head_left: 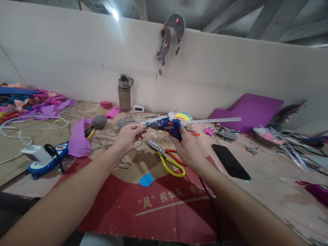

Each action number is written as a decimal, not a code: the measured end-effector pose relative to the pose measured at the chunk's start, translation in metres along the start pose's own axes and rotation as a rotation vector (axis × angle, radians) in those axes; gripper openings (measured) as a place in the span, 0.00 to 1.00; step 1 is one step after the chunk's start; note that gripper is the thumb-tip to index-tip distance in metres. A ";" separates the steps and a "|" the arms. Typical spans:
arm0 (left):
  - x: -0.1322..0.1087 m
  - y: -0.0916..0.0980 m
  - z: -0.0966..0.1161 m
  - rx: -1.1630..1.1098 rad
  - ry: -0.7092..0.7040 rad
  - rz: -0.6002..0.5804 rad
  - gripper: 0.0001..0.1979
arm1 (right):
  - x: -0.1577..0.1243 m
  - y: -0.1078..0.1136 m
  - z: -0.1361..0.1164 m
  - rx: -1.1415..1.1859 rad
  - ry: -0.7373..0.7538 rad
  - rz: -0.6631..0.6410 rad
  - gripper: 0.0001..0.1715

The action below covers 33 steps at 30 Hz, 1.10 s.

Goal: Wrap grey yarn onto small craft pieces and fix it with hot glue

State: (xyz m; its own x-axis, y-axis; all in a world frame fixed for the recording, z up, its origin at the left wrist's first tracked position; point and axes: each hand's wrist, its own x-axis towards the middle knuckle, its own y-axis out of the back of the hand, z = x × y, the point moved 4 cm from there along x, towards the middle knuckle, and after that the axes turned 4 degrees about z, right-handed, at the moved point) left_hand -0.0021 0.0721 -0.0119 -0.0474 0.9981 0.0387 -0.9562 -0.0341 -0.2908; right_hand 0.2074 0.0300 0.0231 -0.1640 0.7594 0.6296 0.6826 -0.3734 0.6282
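The head view shows the glue gun (174, 125) above the middle of the desk (269, 181), the right hand (189, 146) clamped round its handle. The left hand (130, 135) curls close by the nozzle end; whether it pinches anything, I cannot tell. If the tip is hot, a slip could burn those fingers. Drips could foul the scissors (163, 151) nearer in; the black cord (210, 199), nearest, might snag.

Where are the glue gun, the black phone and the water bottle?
Glue gun (166, 125): head view, on its blue body.
Black phone (230, 162): head view, on its dark face.
Water bottle (124, 98): head view, on its side.
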 end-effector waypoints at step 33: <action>-0.003 -0.001 0.001 0.040 0.000 -0.004 0.12 | 0.000 -0.001 0.002 0.069 -0.061 0.002 0.24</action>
State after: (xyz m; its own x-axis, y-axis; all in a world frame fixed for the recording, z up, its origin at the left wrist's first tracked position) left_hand -0.0018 0.0692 -0.0106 -0.0431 0.9983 0.0402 -0.9673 -0.0316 -0.2518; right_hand 0.2083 0.0313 0.0214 -0.1199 0.7905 0.6006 0.7307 -0.3393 0.5925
